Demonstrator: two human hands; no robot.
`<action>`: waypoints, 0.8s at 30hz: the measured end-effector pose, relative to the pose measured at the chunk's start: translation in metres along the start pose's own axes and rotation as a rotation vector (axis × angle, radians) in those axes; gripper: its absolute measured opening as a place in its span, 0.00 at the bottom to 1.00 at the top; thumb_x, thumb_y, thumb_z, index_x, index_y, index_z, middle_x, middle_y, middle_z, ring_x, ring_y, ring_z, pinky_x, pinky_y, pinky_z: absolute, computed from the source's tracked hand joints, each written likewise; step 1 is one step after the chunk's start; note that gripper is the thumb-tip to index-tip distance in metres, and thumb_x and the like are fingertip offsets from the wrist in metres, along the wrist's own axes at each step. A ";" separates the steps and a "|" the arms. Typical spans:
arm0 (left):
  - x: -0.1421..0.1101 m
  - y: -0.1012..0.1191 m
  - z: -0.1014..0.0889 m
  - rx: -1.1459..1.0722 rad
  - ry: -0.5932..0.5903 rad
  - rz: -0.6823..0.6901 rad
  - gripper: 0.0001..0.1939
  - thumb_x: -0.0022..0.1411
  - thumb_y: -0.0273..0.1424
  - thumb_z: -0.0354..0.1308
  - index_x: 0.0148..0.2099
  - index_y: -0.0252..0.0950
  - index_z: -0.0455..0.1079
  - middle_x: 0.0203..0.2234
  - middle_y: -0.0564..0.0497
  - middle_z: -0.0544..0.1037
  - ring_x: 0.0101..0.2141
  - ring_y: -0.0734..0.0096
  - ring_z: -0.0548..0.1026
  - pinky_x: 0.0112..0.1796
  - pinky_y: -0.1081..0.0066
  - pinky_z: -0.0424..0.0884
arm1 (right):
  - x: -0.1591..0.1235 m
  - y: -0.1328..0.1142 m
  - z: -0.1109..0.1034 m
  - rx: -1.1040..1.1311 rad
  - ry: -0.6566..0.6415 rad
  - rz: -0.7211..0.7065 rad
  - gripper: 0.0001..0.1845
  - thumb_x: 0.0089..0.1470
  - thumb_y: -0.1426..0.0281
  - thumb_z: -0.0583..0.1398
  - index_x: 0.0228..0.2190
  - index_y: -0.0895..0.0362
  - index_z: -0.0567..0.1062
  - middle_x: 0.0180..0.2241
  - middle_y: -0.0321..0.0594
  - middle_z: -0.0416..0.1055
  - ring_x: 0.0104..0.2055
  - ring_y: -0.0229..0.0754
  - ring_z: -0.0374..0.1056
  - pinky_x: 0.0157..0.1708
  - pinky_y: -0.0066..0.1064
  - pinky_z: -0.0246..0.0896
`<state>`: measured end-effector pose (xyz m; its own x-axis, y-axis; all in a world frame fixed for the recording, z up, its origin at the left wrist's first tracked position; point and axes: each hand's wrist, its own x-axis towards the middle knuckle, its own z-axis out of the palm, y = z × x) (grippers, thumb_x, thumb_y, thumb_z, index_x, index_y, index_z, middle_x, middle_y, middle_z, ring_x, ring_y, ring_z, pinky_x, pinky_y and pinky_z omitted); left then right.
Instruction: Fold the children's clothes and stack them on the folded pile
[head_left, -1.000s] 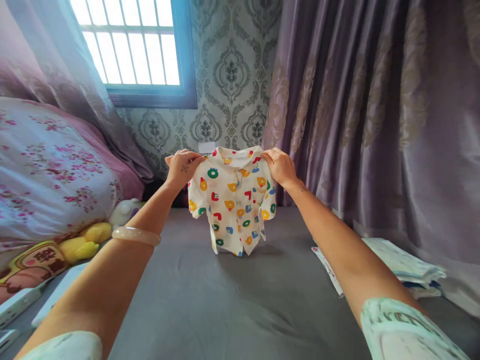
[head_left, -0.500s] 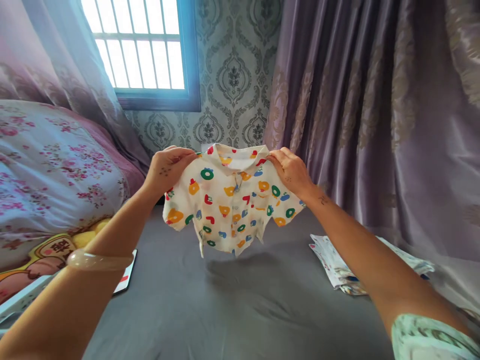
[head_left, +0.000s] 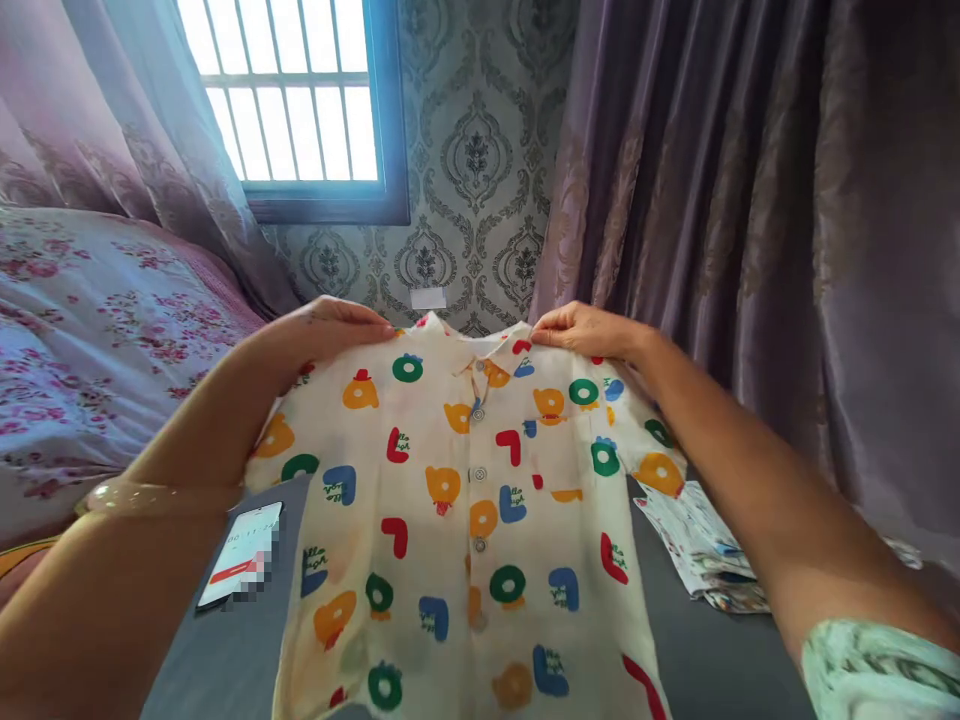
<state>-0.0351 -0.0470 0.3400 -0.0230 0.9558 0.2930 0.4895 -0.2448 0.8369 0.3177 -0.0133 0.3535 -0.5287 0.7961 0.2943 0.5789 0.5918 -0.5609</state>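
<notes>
A small white short-sleeved shirt with red, green, yellow and blue prints and a buttoned front hangs spread out before me, its front facing me. My left hand pinches the shoulder beside the collar on the left. On the other side of the collar, my right hand grips the opposite shoulder with the fingers closed. The lower part of the shirt runs down to the bottom edge of the view.
A phone lies on the grey sheet at the left. Folded clothes are stacked at the right. Flower-patterned bedding rises at the far left. A purple curtain hangs at the right, and a barred window is behind.
The shirt's lower part has swung down and towards me, so its whole front now hangs large in view. Both hands still hold the shoulders.
</notes>
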 end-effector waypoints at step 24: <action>0.042 -0.191 0.163 0.895 -0.135 0.059 0.11 0.60 0.33 0.55 0.38 0.41 0.80 0.46 0.44 0.75 0.52 0.52 0.67 0.48 0.62 0.65 | 0.022 0.169 0.173 -0.616 -0.137 0.341 0.14 0.60 0.64 0.55 0.38 0.52 0.80 0.46 0.42 0.73 0.48 0.43 0.67 0.42 0.28 0.57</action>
<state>0.0123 0.0664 0.1167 0.0979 0.9705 0.2204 0.9825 -0.1295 0.1340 0.2967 0.0822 0.1316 -0.3052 0.9505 0.0582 0.9498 0.3083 -0.0536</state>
